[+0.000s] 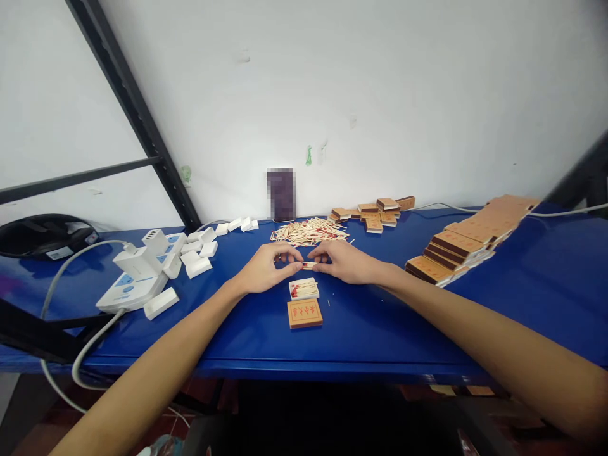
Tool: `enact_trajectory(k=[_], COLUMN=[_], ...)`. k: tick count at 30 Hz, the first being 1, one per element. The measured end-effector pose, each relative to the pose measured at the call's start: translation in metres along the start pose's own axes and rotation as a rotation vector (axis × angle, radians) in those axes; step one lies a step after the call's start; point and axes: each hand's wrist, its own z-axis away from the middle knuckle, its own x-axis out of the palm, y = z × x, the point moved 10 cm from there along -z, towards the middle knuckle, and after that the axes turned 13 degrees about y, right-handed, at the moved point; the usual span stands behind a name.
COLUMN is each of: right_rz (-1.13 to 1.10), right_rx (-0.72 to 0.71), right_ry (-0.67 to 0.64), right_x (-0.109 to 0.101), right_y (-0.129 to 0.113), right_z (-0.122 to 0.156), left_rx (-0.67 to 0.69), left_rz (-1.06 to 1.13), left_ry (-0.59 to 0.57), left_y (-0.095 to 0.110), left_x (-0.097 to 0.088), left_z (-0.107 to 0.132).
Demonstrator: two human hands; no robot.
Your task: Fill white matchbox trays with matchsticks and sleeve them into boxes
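My left hand and my right hand meet over the middle of the table, fingers closed on the two ends of a small bunch of matches. Red heads show near the left fingertips. Just below, a white matchbox tray holds several matches, most with their red heads to the left. Nearer to me lies a tan matchbox sleeve with red characters on top. Behind my hands spreads a loose pile of matches.
White empty trays are scattered at left beside a power strip with plugs and cables. Matchboxes lie at the back, and overlapping rows of tan sleeves at right. A blurred dark phone-like object leans on the wall.
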Motion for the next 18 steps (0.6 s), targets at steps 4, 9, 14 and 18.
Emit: enact_trajectory(k=[4,9,14,18], right_rz=[-0.121,-0.124,-0.09,0.032], right_rx=[0.165,0.185,0.109,-0.01], right_ry=[-0.122,-0.123,0.004,0.06], right_x=[0.005,0.004,0.003,0.004], right_y=[0.011,0.007,-0.004,-0.011], right_z=[0.003,0.002,-0.002,-0.001], left_rx=[0.097,0.129,0.098,0.099], left_rz=[-0.197,-0.333,-0.393,-0.424], left_ry=[0.051,-0.053,-0.13,-0.143], left_y=[-0.003,-0.011,-0.016,-0.014], left_x=[0.002,0.02,0.024,0.022], left_z=[-0.002,-0.002,-0.001,-0.001])
